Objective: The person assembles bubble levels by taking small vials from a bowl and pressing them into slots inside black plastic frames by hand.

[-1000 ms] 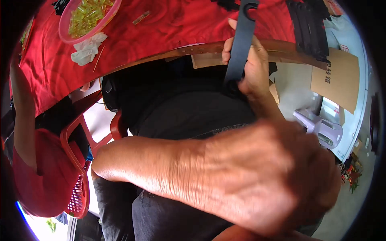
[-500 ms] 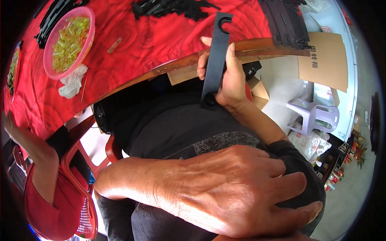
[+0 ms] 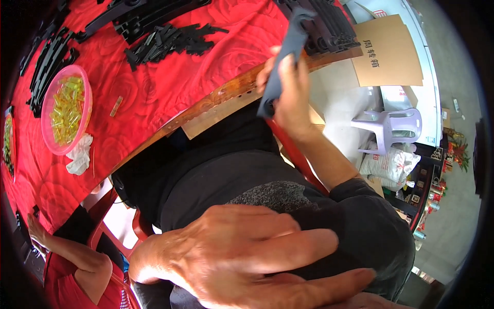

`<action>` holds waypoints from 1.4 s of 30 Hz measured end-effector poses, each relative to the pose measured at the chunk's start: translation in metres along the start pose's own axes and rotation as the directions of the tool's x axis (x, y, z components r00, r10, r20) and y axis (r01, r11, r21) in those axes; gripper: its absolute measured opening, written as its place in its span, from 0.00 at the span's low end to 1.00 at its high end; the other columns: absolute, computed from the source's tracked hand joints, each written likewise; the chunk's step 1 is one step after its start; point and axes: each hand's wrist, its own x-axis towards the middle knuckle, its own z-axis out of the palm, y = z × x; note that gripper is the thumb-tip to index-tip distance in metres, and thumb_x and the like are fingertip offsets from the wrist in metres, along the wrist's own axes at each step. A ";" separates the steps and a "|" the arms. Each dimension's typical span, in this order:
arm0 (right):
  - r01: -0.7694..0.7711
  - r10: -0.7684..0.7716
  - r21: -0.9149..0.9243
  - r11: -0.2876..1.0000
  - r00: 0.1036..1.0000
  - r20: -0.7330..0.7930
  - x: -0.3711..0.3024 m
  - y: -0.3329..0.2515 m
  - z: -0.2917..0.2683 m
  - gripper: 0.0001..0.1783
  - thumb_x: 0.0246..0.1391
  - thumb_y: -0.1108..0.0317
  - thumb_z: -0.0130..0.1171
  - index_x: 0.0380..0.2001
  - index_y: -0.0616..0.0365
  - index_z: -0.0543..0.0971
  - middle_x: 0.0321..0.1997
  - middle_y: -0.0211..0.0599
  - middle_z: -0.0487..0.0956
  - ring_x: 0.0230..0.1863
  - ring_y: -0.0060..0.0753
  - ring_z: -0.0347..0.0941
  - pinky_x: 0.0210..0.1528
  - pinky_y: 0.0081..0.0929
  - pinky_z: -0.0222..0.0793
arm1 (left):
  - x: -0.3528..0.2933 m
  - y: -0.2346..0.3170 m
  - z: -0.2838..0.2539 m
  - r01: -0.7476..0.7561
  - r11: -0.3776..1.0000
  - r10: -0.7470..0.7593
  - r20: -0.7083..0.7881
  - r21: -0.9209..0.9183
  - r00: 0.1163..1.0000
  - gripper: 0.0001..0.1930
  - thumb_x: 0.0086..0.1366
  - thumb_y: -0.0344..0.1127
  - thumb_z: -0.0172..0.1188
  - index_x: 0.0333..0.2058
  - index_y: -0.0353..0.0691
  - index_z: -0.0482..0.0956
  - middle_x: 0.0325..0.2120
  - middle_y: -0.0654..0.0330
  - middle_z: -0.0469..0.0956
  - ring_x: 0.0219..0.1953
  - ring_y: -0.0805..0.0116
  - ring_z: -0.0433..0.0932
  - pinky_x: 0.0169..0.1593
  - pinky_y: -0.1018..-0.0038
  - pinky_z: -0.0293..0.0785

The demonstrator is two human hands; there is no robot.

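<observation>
My right hand (image 3: 294,100) grips a long, flat black plastic bar (image 3: 292,42), its thumb across the bar's face and its fingers behind. Slightly blurred, the bar slants up over the table's front edge. In the earlier frame a rounded notch shows at each end. The bar's upper end comes close to a stack of similar black bars (image 3: 329,28) at the table's right; I cannot tell whether they touch. My left hand (image 3: 247,257) hovers large and close in front of my dark shirt, back upward and fingers apart. Nothing shows in it; its palm is hidden.
On the red-clothed table (image 3: 154,95) lie small black pieces (image 3: 170,44), more black bars (image 3: 49,69) and a pink basin (image 3: 46,136) of yellow tubes. A co-worker's arm (image 3: 72,252) rests at lower left. A cardboard sheet (image 3: 391,67) and lilac stool (image 3: 383,123) stand right.
The view has shifted, bringing more of the table in. My right hand has carried the bar up toward the stack at right. My left hand has moved leftward in the picture.
</observation>
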 end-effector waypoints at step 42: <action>0.384 -0.204 -0.645 0.661 0.919 0.338 0.254 -0.020 -0.095 0.22 0.64 0.62 0.63 0.55 0.66 0.78 0.52 0.43 0.82 0.54 0.30 0.78 0.60 0.25 0.69 | -0.094 -0.050 -0.008 0.753 0.635 -0.730 -0.185 0.169 0.658 0.10 0.64 0.27 0.64 0.44 0.32 0.83 0.33 0.50 0.83 0.32 0.60 0.83 0.37 0.69 0.78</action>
